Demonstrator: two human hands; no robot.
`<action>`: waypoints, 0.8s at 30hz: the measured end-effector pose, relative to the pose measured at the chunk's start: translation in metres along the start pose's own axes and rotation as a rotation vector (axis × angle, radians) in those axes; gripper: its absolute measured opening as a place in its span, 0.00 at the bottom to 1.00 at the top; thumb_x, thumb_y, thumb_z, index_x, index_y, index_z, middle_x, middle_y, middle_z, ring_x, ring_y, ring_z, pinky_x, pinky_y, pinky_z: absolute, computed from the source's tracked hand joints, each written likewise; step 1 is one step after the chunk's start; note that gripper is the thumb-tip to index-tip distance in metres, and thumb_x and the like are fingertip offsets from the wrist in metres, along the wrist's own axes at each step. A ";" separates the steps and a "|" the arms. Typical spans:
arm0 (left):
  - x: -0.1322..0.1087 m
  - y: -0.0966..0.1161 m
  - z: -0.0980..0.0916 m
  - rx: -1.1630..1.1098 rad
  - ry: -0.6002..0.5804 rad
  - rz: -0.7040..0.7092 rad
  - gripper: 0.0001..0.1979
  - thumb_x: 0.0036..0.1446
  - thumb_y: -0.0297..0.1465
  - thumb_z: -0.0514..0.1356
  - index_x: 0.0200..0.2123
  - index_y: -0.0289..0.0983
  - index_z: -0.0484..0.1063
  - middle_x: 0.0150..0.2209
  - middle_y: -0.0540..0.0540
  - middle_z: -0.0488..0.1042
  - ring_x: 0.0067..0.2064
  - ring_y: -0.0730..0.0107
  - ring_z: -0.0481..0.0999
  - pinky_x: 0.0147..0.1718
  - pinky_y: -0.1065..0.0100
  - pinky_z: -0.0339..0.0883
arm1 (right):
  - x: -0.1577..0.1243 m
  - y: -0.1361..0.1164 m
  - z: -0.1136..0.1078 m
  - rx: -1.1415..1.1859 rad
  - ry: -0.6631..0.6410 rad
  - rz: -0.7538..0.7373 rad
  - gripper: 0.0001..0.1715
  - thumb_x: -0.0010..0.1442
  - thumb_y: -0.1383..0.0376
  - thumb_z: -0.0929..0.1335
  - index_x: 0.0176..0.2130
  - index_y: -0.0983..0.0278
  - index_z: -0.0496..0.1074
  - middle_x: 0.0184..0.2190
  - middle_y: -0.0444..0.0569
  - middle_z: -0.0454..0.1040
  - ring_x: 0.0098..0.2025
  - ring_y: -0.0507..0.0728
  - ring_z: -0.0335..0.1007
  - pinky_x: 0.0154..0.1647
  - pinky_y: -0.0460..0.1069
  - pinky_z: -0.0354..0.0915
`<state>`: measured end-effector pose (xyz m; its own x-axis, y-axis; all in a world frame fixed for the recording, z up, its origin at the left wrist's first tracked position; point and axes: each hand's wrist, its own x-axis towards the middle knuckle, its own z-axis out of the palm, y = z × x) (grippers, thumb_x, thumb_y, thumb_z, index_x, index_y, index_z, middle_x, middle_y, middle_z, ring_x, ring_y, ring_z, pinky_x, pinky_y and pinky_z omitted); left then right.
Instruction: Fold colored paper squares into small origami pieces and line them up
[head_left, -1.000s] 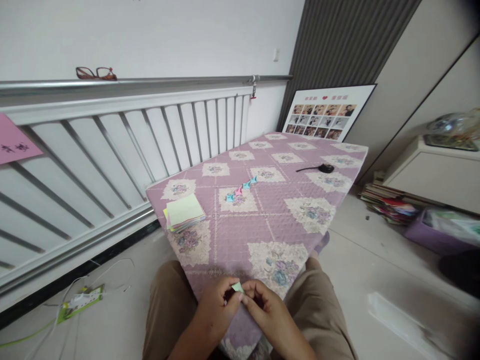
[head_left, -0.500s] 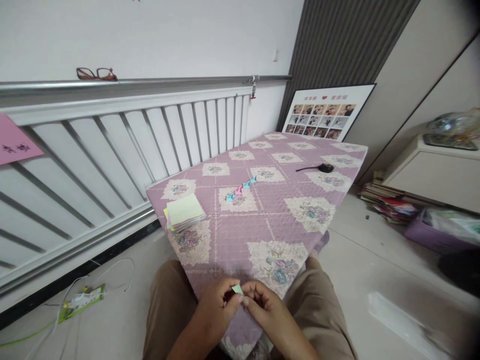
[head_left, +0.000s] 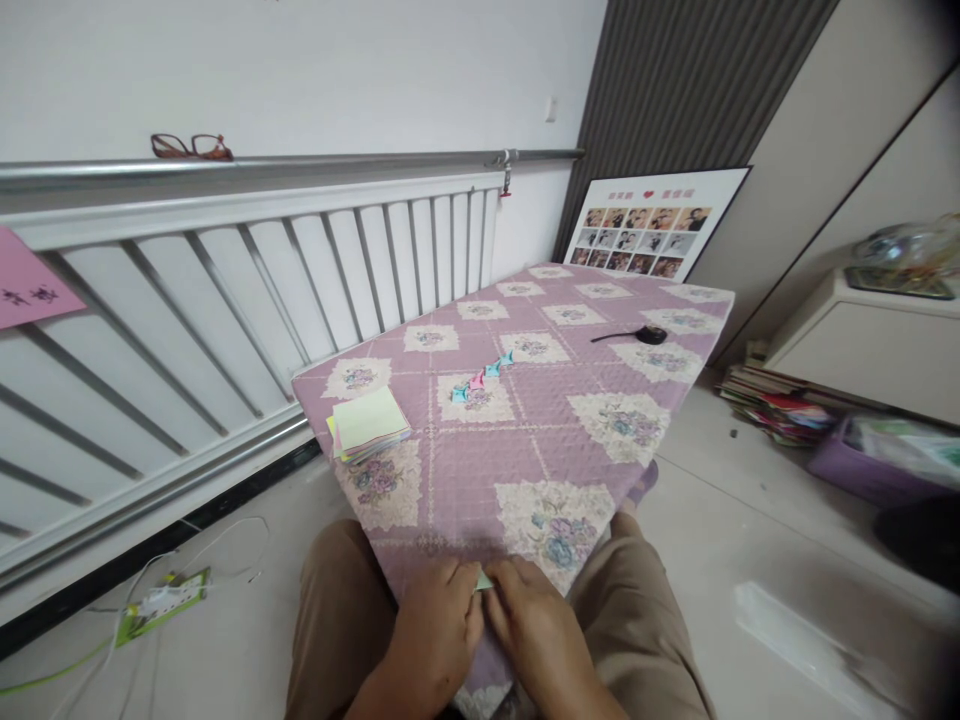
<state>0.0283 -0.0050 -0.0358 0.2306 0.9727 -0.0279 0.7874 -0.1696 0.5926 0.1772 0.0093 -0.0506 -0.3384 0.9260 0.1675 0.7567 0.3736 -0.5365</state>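
Observation:
A small piece of pale green paper (head_left: 484,580) shows between my two hands at the near end of the table, mostly covered by fingers. My left hand (head_left: 439,615) is closed on its left side, and my right hand (head_left: 529,620) grips it from the right. The backs of both hands face up, so the thumbs are partly hidden. Farther up the cloth, several small folded paper pieces (head_left: 478,380), blue and pink, lie in a slanting row. To their left rests a stack of coloured paper sheets (head_left: 370,422) with a pale yellow-green one on top.
A floral purple tablecloth (head_left: 480,480) covers the table. Toward its far right lies a black round object with a thin strap (head_left: 651,335). A white radiator (head_left: 247,290) runs along the left. A power strip (head_left: 163,605) with cables lies on the floor.
Both hands have turned from a fingertip pinch to knuckles up, pressing closer over the green paper. Less of the paper shows now. The objects on the table have not moved.

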 end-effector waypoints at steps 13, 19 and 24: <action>0.006 -0.008 0.024 0.077 0.119 -0.122 0.15 0.57 0.21 0.49 0.45 0.37 0.68 0.40 0.44 0.71 0.43 0.61 0.69 0.44 0.62 0.62 | 0.001 0.012 0.021 0.207 0.043 0.057 0.08 0.59 0.70 0.58 0.36 0.61 0.64 0.30 0.46 0.73 0.33 0.56 0.72 0.35 0.48 0.63; 0.015 -0.015 0.032 0.190 0.119 -0.077 0.11 0.57 0.20 0.50 0.35 0.38 0.69 0.38 0.47 0.70 0.42 0.63 0.67 0.42 0.63 0.60 | 0.003 0.021 0.028 0.054 0.088 -0.020 0.09 0.55 0.74 0.61 0.33 0.61 0.65 0.28 0.44 0.72 0.33 0.56 0.70 0.36 0.50 0.61; 0.016 -0.021 0.035 0.217 0.098 -0.041 0.11 0.57 0.20 0.50 0.36 0.38 0.70 0.39 0.47 0.70 0.42 0.63 0.66 0.41 0.63 0.59 | 0.004 0.026 0.031 -0.087 0.131 -0.054 0.08 0.54 0.74 0.63 0.29 0.61 0.67 0.28 0.46 0.70 0.33 0.57 0.66 0.36 0.51 0.59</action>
<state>0.0353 0.0087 -0.0771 0.1477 0.9884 0.0359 0.9016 -0.1495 0.4059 0.1783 0.0207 -0.0898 -0.3084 0.9016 0.3034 0.7867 0.4211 -0.4515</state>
